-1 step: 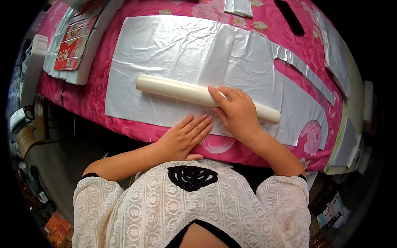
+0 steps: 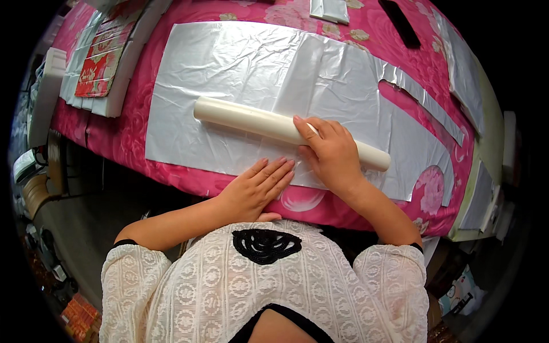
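Observation:
A silvery-white plastic bag (image 2: pixel 223 68) lies spread out and creased, with cut-outs at its right end. Across its middle rests a thick, smooth, cream-white rod (image 2: pixel 246 119), slanting down toward the right. My right hand (image 2: pixel 334 157) grips it right of centre; the fingers bend over the top and the thumb sits on the near side. Flat on the bag's near edge is my left hand (image 2: pixel 254 190), its fingers stretched out, a short way in front of the rod. The part of the rod under my right hand is hidden.
A pink flowered cloth (image 2: pixel 134 126) covers the table. Stacked white packs with a red printed sheet (image 2: pixel 97 74) stand at the far left. A long black object (image 2: pixel 400 24) and a folded white packet (image 2: pixel 330 10) lie at the back. More silvery sheets (image 2: pixel 460 68) are at the right.
The rod has shifted slightly to the right along with my right hand. My left hand and the plastic bag stay where they were.

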A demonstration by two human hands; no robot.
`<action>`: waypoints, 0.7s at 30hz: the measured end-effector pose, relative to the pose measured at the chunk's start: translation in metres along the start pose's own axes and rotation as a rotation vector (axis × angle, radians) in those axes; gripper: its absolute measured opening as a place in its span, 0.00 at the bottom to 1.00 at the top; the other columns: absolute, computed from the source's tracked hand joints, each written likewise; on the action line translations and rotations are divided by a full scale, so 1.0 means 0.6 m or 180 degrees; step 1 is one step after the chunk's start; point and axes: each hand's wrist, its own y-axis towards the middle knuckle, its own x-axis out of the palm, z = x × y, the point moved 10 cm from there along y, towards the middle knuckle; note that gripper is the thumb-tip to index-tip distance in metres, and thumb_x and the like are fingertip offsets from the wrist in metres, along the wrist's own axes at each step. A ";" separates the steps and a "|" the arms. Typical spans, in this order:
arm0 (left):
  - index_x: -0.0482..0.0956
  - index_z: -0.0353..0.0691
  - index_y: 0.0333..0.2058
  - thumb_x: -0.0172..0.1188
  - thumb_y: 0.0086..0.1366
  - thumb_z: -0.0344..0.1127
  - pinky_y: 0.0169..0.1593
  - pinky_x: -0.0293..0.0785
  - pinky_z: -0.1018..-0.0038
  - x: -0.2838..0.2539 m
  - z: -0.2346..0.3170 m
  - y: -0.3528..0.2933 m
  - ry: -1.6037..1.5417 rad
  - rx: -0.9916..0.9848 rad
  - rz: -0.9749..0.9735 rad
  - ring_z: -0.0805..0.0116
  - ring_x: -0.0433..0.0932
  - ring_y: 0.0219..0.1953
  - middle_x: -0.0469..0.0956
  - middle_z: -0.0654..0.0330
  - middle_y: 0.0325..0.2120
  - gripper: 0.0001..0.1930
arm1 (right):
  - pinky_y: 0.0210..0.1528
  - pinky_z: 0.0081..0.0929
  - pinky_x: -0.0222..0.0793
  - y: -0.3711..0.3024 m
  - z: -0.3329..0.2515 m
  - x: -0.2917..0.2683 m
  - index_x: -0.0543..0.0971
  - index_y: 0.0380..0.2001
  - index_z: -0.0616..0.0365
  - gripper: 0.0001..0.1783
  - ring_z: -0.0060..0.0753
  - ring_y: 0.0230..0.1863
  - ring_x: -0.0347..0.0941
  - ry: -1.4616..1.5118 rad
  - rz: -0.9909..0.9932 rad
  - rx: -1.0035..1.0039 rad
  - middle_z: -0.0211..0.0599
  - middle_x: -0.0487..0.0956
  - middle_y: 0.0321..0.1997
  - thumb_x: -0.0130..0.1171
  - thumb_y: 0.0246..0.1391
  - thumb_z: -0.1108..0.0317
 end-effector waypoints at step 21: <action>0.55 0.31 0.60 0.49 0.56 0.62 0.66 0.38 0.55 0.017 0.019 0.007 -0.0009 -0.0115 0.0076 0.54 0.47 0.67 0.50 0.47 0.64 0.44 | 0.61 0.45 0.55 0.028 0.011 -0.016 0.74 0.50 0.45 0.29 0.38 0.49 0.69 0.0111 -0.0088 -0.0477 0.31 0.75 0.48 0.61 0.40 0.75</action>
